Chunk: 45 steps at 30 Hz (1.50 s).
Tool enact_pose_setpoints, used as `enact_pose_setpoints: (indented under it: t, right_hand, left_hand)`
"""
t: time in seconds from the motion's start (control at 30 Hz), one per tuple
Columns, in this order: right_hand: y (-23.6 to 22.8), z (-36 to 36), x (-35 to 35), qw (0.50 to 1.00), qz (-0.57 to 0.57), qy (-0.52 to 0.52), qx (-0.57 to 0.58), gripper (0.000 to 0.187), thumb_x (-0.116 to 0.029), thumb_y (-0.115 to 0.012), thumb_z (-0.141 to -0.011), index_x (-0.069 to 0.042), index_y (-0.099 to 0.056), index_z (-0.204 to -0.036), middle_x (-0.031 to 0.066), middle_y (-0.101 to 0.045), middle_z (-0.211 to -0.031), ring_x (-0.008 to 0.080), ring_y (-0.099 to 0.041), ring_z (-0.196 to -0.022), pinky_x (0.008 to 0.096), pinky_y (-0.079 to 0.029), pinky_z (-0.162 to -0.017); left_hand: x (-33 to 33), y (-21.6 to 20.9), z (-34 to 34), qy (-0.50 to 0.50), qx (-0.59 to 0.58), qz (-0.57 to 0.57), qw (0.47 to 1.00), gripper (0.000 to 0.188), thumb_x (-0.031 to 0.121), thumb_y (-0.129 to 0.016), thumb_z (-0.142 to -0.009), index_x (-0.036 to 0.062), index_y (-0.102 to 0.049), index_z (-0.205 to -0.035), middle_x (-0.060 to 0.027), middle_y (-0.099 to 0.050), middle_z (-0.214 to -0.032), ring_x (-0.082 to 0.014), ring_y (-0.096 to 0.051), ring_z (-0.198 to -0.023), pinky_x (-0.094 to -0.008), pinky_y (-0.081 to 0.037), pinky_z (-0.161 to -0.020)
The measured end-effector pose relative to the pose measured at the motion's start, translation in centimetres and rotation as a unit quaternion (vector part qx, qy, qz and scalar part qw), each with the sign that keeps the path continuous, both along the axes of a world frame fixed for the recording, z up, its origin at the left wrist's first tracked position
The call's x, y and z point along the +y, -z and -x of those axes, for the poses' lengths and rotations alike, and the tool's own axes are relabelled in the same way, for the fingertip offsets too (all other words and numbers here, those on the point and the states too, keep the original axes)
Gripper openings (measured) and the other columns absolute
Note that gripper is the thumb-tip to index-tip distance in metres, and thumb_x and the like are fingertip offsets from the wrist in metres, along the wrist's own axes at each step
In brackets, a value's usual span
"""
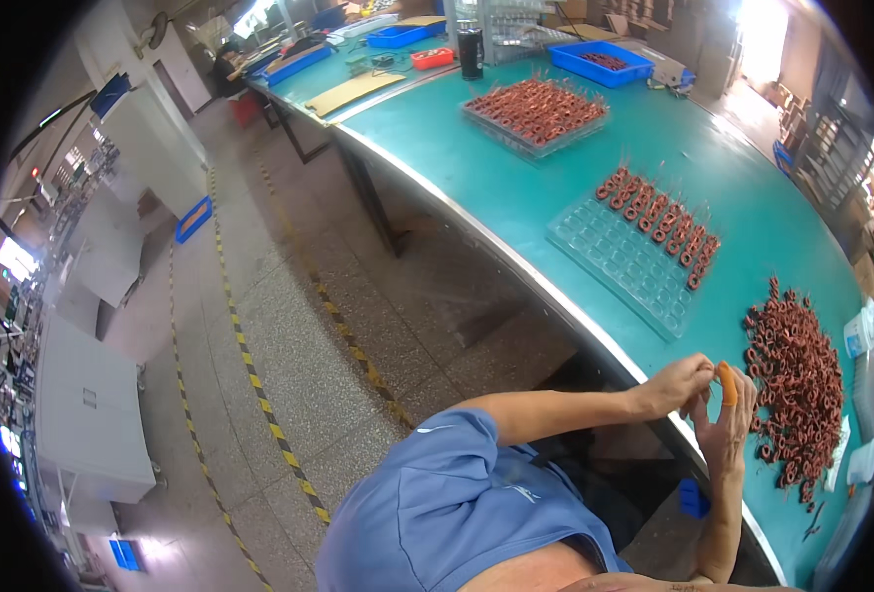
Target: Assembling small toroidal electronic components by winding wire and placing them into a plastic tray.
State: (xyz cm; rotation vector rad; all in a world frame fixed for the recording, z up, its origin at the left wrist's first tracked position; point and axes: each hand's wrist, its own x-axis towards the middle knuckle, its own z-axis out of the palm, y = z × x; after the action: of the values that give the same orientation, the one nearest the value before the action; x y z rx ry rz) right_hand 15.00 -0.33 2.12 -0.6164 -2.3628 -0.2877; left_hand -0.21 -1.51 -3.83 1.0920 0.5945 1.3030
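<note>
My left hand [682, 383] and my right hand [727, 414] meet at the near edge of the green table, fingertips pinched close together. One finger of my right hand wears an orange finger cot [727, 383]. Whatever lies between the fingertips is too small and covered to make out. Just right of my hands spreads a heap of reddish-brown ring coils [797, 385]. Beyond them lies a clear plastic tray [610, 259] with square pockets. Reddish ring coils with upright wire leads [666, 219] fill rows along its far right side; its nearer left pockets hold none.
A full tray of red coils [536, 113] sits farther back on the table [437, 138]. Behind it are a blue bin [603, 61], a black tumbler [471, 53] and a red bin [432, 59]. White containers [863, 370] line the right edge. Striped tape [250, 365] marks the floor.
</note>
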Motion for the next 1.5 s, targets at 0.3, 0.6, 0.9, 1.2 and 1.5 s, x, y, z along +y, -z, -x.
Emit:
enact_pose_setpoints:
  t: [0.3, 0.6, 0.9, 1.2, 1.5]
  right_hand:
    - [-1.2, 2.0, 1.9, 0.986, 0.097, -0.073, 0.115, 0.026, -0.006, -0.075, -0.075, 0.0, -0.066, -0.099, 0.012, -0.062, -0.091, 0.0275, -0.059, -0.075, 0.0359, -0.049, -0.063]
    - [0.3, 1.3, 0.1, 0.871, 0.4, 0.058, 0.279, 0.021, -0.015, -0.067, -0.09, 0.002, -0.068, -0.102, 0.0064, -0.07, -0.088, 0.0108, -0.062, -0.074, 0.025, -0.05, -0.065]
    - [0.8, 2.0, 0.1, 0.787, 0.514, -0.01, 0.34, 0.022, -0.019, -0.062, -0.095, 0.002, -0.068, -0.096, 0.0012, -0.065, -0.088, 0.0075, -0.057, -0.082, 0.0233, -0.045, -0.074]
    - [0.1, 2.3, -0.6, 0.847, 0.42, 0.021, 0.325, 0.018, -0.014, -0.064, -0.091, 0.003, -0.068, -0.088, 0.005, -0.063, -0.087, 0.0124, -0.058, -0.08, 0.0254, -0.045, -0.074]
    - [1.2, 3.9, -3.3, 0.972, -0.11, 0.073, 0.195, 0.015, -0.006, -0.077, -0.071, 0.0, -0.066, -0.08, 0.0071, -0.06, -0.089, 0.0256, -0.058, -0.083, 0.0401, -0.042, -0.072]
  left_hand:
    - [-0.2, -4.0, 4.7, 0.052, -0.014, 0.094, 0.994, 0.036, 0.032, -0.039, -0.101, 0.0004, -0.046, -0.117, -0.0106, -0.056, -0.07, -0.0182, -0.057, -0.054, -0.0274, -0.047, -0.048]
    - [-0.7, -2.3, 3.0, 0.072, 0.018, 0.012, 0.997, 0.029, 0.029, -0.045, -0.102, 0.0038, -0.044, -0.115, -0.0103, -0.06, -0.083, -0.0145, -0.06, -0.066, -0.0241, -0.047, -0.056]
    - [-1.5, -2.8, 3.5, -0.13, 0.296, -0.225, 0.919, 0.033, 0.01, -0.068, -0.089, 0.0016, -0.047, -0.114, -0.0103, -0.063, -0.094, -0.0174, -0.064, -0.084, -0.0306, -0.053, -0.074]
    - [-2.2, -2.7, 3.1, -0.143, 0.247, -0.253, 0.924, 0.036, 0.001, -0.065, -0.086, 0.0039, -0.052, -0.119, -0.0159, -0.063, -0.092, -0.0277, -0.065, -0.079, -0.0351, -0.053, -0.069]
    - [-2.0, -2.6, 2.4, -0.254, 0.307, -0.227, 0.889, 0.029, 0.003, -0.065, -0.085, 0.0031, -0.058, -0.114, -0.0153, -0.063, -0.087, -0.0271, -0.064, -0.076, -0.0352, -0.052, -0.068]
